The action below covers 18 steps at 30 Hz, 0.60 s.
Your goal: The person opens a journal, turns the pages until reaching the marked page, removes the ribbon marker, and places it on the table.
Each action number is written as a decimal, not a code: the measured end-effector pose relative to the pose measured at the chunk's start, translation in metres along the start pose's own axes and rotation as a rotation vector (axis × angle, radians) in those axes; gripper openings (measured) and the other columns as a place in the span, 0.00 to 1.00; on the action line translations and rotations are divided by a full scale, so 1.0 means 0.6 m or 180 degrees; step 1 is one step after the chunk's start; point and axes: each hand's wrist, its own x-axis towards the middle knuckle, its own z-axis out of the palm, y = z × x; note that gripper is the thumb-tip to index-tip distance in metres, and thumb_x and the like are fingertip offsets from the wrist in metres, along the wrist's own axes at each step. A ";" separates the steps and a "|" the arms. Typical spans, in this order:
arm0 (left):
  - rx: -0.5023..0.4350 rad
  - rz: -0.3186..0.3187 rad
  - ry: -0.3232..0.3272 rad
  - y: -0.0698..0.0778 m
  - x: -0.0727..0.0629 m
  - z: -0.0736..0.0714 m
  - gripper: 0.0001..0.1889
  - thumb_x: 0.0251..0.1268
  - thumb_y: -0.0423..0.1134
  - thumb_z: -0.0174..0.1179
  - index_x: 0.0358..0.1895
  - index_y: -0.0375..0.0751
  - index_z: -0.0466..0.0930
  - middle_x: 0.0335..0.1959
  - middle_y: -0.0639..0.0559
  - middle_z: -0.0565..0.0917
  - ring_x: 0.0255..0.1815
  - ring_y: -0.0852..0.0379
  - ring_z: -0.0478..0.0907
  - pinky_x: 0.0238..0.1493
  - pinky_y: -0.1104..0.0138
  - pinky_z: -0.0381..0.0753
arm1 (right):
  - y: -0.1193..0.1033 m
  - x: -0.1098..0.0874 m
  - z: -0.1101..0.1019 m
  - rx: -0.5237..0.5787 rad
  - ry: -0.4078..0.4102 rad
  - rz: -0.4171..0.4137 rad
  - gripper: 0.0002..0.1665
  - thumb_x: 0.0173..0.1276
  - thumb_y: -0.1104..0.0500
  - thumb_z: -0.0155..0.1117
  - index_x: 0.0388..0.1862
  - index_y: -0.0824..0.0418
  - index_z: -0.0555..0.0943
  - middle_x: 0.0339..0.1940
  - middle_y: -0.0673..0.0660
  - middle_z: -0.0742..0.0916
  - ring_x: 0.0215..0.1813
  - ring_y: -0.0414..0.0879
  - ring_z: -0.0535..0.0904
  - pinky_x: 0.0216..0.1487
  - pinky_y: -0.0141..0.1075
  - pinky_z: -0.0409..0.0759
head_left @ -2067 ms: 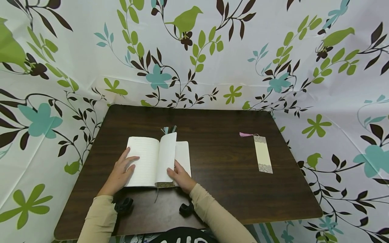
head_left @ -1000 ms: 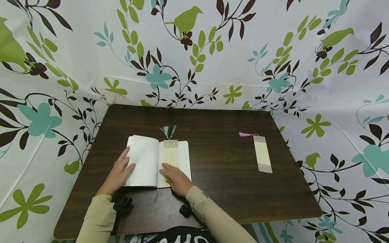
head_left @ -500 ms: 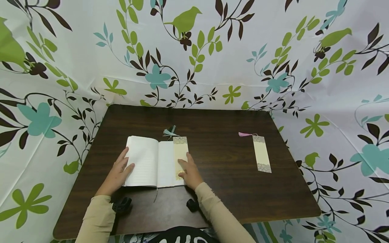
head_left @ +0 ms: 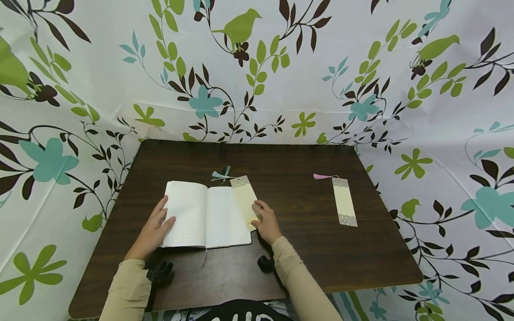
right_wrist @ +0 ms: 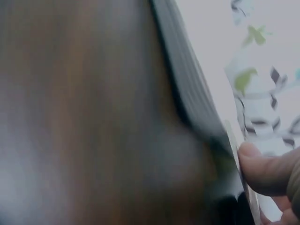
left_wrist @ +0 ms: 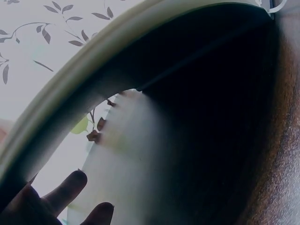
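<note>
An open notebook (head_left: 186, 214) with lined white pages lies on the dark wooden table. My left hand (head_left: 151, 232) rests on its left page edge, fingers spread; two of its fingers (left_wrist: 65, 190) show in the left wrist view. With my right hand (head_left: 267, 220) I pinch a cream bookmark (head_left: 244, 196) by its right edge; it has glittery ends and a teal tassel (head_left: 221, 174). The bookmark leans at an angle over the right page's outer edge. In the right wrist view the thumb (right_wrist: 262, 171) presses on the bookmark's edge, beside the notebook's page block (right_wrist: 192, 70).
A second cream bookmark (head_left: 344, 203) with a pink tassel (head_left: 322, 177) lies toward the table's right side. A thin ribbon (head_left: 205, 257) hangs from the notebook's lower edge. The table (head_left: 297, 258) ends at a patterned cloth (head_left: 273, 120) behind.
The right hand let the turned pages down, uncovering the bookmark, then took hold of it and slid it right, past the page edge, tilting it. The left hand stayed on the left page.
</note>
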 end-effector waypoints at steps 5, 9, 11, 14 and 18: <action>0.0028 -0.0014 -0.0003 -0.007 -0.001 0.002 0.30 0.81 0.42 0.51 0.68 0.14 0.62 0.85 0.44 0.37 0.82 0.34 0.39 0.73 0.37 0.50 | 0.053 -0.005 -0.047 0.0039 0.0194 0.0194 0.35 0.63 0.72 0.71 0.69 0.73 0.73 0.72 0.63 0.74 0.75 0.61 0.66 0.69 0.53 0.70; 0.0038 0.0008 -0.0004 -0.011 0.000 0.003 0.26 0.81 0.41 0.51 0.64 0.16 0.66 0.84 0.44 0.38 0.82 0.34 0.39 0.73 0.37 0.51 | 0.095 -0.026 -0.099 0.0218 0.0501 0.0319 0.35 0.63 0.71 0.71 0.70 0.72 0.72 0.72 0.64 0.73 0.75 0.62 0.65 0.71 0.55 0.66; 0.0036 0.0002 -0.0001 -0.013 0.001 0.003 0.26 0.81 0.41 0.51 0.63 0.17 0.67 0.84 0.44 0.38 0.82 0.35 0.38 0.73 0.37 0.51 | 0.115 -0.040 -0.127 0.0231 0.0635 0.0390 0.36 0.64 0.70 0.71 0.71 0.71 0.72 0.73 0.65 0.73 0.75 0.63 0.65 0.72 0.56 0.65; 0.0039 -0.0030 0.0002 -0.015 0.002 0.002 0.27 0.81 0.42 0.51 0.65 0.16 0.66 0.85 0.44 0.38 0.83 0.37 0.37 0.74 0.38 0.51 | 0.142 -0.061 -0.167 0.0119 0.0762 0.0524 0.37 0.66 0.68 0.70 0.73 0.70 0.70 0.74 0.66 0.71 0.76 0.65 0.63 0.72 0.58 0.63; 0.0036 -0.0057 0.0002 -0.017 0.004 -0.001 0.29 0.81 0.43 0.51 0.67 0.16 0.63 0.85 0.45 0.39 0.83 0.37 0.37 0.74 0.38 0.51 | 0.169 -0.080 -0.213 -0.0041 0.0766 0.0854 0.39 0.70 0.66 0.67 0.77 0.68 0.64 0.78 0.65 0.65 0.78 0.66 0.59 0.73 0.59 0.61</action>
